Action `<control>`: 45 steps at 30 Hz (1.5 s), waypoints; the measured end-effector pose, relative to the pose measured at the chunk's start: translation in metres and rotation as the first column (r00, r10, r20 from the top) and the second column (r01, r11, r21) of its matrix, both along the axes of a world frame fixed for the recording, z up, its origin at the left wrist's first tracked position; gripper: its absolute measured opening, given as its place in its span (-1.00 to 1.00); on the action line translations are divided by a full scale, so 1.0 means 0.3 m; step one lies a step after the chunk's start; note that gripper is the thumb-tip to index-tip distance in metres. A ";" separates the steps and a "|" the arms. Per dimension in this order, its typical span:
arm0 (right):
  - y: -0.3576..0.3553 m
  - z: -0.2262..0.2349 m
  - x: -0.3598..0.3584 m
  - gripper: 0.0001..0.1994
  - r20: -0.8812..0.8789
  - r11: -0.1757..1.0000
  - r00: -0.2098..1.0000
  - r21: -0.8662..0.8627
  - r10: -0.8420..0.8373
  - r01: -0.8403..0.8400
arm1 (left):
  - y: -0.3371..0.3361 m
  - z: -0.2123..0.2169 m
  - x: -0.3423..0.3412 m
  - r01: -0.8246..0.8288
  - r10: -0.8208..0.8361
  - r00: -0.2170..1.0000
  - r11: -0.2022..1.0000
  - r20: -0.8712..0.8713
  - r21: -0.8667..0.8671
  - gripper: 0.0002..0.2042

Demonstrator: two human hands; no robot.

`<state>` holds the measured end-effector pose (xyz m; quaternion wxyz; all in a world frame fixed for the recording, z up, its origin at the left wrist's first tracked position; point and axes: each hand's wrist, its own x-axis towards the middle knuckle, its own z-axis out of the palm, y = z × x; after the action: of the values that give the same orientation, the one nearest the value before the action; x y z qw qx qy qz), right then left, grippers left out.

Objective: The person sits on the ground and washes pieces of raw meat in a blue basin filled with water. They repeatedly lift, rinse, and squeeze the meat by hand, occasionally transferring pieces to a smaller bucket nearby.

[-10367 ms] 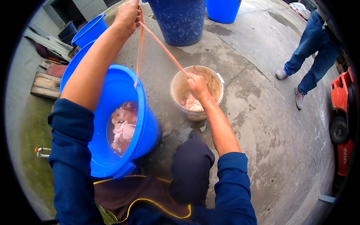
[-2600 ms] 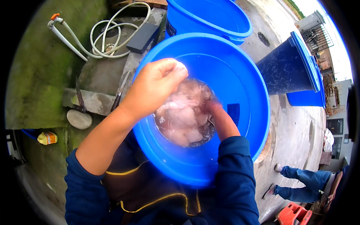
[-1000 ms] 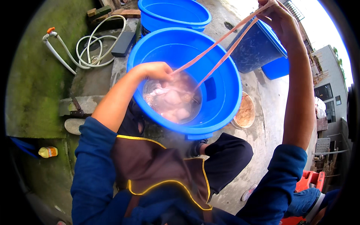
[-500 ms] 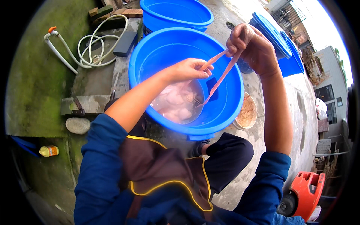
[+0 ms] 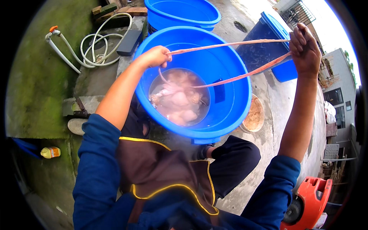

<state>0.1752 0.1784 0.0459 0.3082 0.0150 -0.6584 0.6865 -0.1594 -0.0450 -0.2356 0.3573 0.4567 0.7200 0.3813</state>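
A long pink strand of intestine (image 5: 230, 45) is stretched between my two hands over a big blue tub (image 5: 232, 109). My left hand (image 5: 156, 56) pinches it above the tub's left side, and a thin tail hangs from that hand to the water. Raised beyond the tub's right rim, my right hand (image 5: 305, 50) is closed round the strand where it doubles back. From there a second length slants down into the tub. Pale pink offal (image 5: 178, 99) lies in cloudy water at the bottom.
Behind stands another blue tub (image 5: 180, 11), with a lidded blue bin (image 5: 260, 40) to the right. A bucket of brownish stuff (image 5: 254, 115) sits by the tub. Left are a coiled hose (image 5: 92, 51), a knife (image 5: 79, 109), a stone (image 5: 76, 125) and a yellow bottle (image 5: 50, 152).
My hands have spread apart, the left moving left and toward me, the right moving outward to the right. The strand between them has grown much longer and tighter.
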 end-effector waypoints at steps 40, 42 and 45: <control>0.061 0.171 0.008 -0.81 -0.194 0.954 0.947 -0.104 0.257 -0.280 | 0.021 -0.002 0.059 0.081 -0.081 0.997 0.997 0.006 -0.002 -0.77; 0.025 0.097 -0.001 -0.75 0.095 0.995 0.995 0.101 -0.001 -0.009 | 0.025 0.018 0.073 0.074 -0.070 0.996 0.995 -0.061 0.062 -0.76; -0.081 -0.145 -0.006 -0.61 0.517 0.924 0.821 0.381 -0.243 0.034 | 0.036 0.049 0.104 0.132 -0.101 0.976 0.979 -0.193 0.155 -0.76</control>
<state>0.1734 0.1541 0.0024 0.1457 -0.1782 -0.8311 0.5062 -0.1283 -0.0342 -0.2209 0.2715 0.5600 0.6872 0.3748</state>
